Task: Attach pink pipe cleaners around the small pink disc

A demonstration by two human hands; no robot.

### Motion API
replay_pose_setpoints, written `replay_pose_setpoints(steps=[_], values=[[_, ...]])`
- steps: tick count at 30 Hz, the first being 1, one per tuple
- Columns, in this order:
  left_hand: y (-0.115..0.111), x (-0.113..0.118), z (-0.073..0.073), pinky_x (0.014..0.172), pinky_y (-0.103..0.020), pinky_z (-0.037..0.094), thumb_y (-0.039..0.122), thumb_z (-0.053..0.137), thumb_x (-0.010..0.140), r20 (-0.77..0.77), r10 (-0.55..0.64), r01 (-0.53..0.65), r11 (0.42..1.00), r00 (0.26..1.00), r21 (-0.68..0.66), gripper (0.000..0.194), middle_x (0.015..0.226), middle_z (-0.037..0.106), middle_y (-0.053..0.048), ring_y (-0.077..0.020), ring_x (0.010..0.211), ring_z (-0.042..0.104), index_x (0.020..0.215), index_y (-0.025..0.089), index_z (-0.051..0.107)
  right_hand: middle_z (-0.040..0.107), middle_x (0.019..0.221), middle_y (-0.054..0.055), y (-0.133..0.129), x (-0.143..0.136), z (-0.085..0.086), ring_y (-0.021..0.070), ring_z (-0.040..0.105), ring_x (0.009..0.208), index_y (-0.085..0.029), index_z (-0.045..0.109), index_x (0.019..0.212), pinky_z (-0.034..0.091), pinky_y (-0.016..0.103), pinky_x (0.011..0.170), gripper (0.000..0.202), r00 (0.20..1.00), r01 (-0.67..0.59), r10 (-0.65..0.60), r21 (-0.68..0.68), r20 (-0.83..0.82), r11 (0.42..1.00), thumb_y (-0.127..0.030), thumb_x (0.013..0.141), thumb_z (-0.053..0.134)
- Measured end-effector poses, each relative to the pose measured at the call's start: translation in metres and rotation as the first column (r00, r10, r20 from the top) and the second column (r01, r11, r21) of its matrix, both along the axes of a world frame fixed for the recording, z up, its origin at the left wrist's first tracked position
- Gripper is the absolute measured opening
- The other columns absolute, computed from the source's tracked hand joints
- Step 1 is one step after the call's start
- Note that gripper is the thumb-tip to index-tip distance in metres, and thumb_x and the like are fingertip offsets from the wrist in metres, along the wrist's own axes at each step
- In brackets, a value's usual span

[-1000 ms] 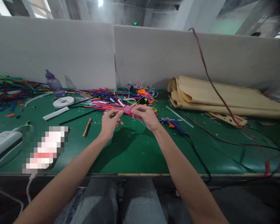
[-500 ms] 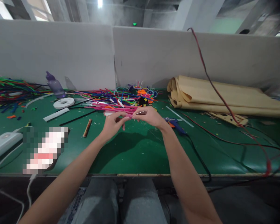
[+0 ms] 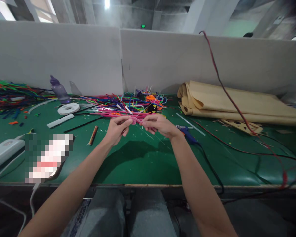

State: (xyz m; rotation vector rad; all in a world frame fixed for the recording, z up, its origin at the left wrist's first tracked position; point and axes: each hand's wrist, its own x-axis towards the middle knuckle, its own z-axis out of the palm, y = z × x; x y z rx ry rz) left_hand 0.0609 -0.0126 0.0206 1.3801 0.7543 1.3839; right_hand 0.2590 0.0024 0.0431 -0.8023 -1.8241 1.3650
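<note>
My left hand [image 3: 118,130] pinches one side of a small looped pink pipe cleaner [image 3: 136,120] between thumb and fingers. On its other side my right hand [image 3: 158,125] is closed too, fingertips pressed on the pink piece. Both hands hold it above the table, a short gap between them. Thin clear filaments stick out around the piece, upward and down to the right. Straight pink pipe cleaners [image 3: 101,114] lie right behind the hands, in a mixed coloured pile [image 3: 111,98]. Exactly how the loop is twisted is too small to make out.
A blue glue gun [image 3: 189,135] lies right of my right hand, its cord running to the table edge. Left are a white spool [image 3: 68,109], a brown stick [image 3: 93,135] and a purple bottle [image 3: 59,90]. Rolled brown paper [image 3: 232,102] lies back right, a red-black cable crossing it.
My hands have moved slightly apart, and the pink loop now shows between them. The filament that lay across my right fingers now points elsewhere. The view has shifted a little.
</note>
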Motion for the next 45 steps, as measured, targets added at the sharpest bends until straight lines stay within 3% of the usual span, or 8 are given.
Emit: replay_pose_setpoints(steps=[7,10,14,20,25,32,38,45], values=[[0.005,0.003,-0.004,0.034,-0.019,0.023,0.032,0.072,0.068,0.087,0.236,-0.238,0.971,0.968,0.017,0.018,0.053,0.055,0.002,-0.0029,0.035,0.039,0.075,0.016,0.069,0.062,0.060,0.001,0.000,-0.016,-0.007,0.0063,0.051,0.039,-0.013,0.066,0.079,0.033,0.019,0.037,0.027,0.991,0.135,-0.132,0.098,-0.033,0.986,-0.040,0.076,0.064],[0.006,0.005,-0.005,0.034,-0.019,0.027,0.031,0.072,0.067,0.114,0.292,-0.298,0.953,0.950,0.047,0.017,0.058,0.058,0.002,-0.0029,0.036,0.041,0.075,0.016,0.069,0.066,0.065,0.003,0.000,-0.024,-0.011,0.0101,0.058,0.044,-0.013,0.065,0.101,0.036,0.020,0.038,0.036,0.987,0.160,-0.158,0.119,-0.033,0.980,-0.040,0.077,0.063],[0.007,0.006,-0.006,0.035,-0.019,0.028,0.030,0.073,0.066,0.138,0.338,-0.348,0.935,0.931,0.060,0.018,0.060,0.060,0.002,-0.0024,0.036,0.041,0.075,0.016,0.069,0.068,0.069,0.003,-0.002,-0.039,-0.020,0.0124,0.062,0.047,-0.017,0.052,0.127,0.039,0.020,0.038,0.055,0.985,0.144,-0.138,0.061,-0.100,0.988,-0.038,0.077,0.062],[0.007,0.006,-0.009,0.033,-0.017,0.025,0.031,0.073,0.066,0.163,0.312,-0.320,0.947,0.936,0.027,0.020,0.059,0.059,0.004,-0.0022,0.036,0.041,0.076,0.016,0.064,0.066,0.065,0.000,-0.004,-0.057,-0.030,0.0120,0.061,0.044,-0.016,0.059,0.113,0.041,0.020,0.037,0.044,0.956,0.203,-0.203,-0.025,-0.212,0.979,-0.036,0.074,0.065],[0.008,0.007,-0.011,0.034,-0.017,0.027,0.032,0.072,0.067,0.142,0.279,-0.284,0.958,0.950,0.022,0.022,0.059,0.058,0.004,-0.0021,0.036,0.042,0.077,0.016,0.060,0.064,0.061,-0.001,-0.004,-0.059,-0.031,0.0117,0.059,0.040,-0.016,0.060,0.098,0.039,0.020,0.035,0.032,0.939,0.272,-0.269,-0.018,-0.213,0.962,-0.035,0.073,0.065],[0.010,0.004,-0.009,0.036,-0.017,0.024,0.030,0.073,0.067,0.220,0.260,-0.260,0.965,0.940,-0.031,0.023,0.057,0.052,0.006,-0.0013,0.038,0.038,0.077,0.016,0.057,0.064,0.062,0.000,-0.006,-0.057,-0.027,0.0107,0.058,0.039,-0.013,0.062,0.101,0.038,0.020,0.035,0.034,0.933,0.308,-0.303,-0.002,-0.195,0.951,-0.034,0.074,0.062],[0.008,0.004,-0.010,0.036,-0.017,0.024,0.030,0.074,0.066,0.282,0.181,-0.169,0.983,0.942,-0.066,0.025,0.058,0.051,0.006,-0.0001,0.037,0.033,0.078,0.016,0.057,0.064,0.063,-0.001,-0.008,-0.061,-0.030,0.0110,0.059,0.040,-0.016,0.056,0.116,0.040,0.020,0.036,0.043,0.954,0.246,-0.243,-0.005,-0.175,0.969,-0.031,0.077,0.059],[0.008,0.003,-0.009,0.036,-0.016,0.024,0.030,0.073,0.067,0.249,0.158,-0.145,0.987,0.956,-0.068,0.022,0.056,0.049,0.006,-0.0006,0.038,0.035,0.077,0.016,0.058,0.061,0.059,-0.002,-0.012,-0.065,-0.025,0.0119,0.058,0.039,-0.016,0.061,0.096,0.039,0.021,0.034,0.024,0.940,0.306,-0.301,0.005,-0.160,0.952,-0.031,0.077,0.057]])
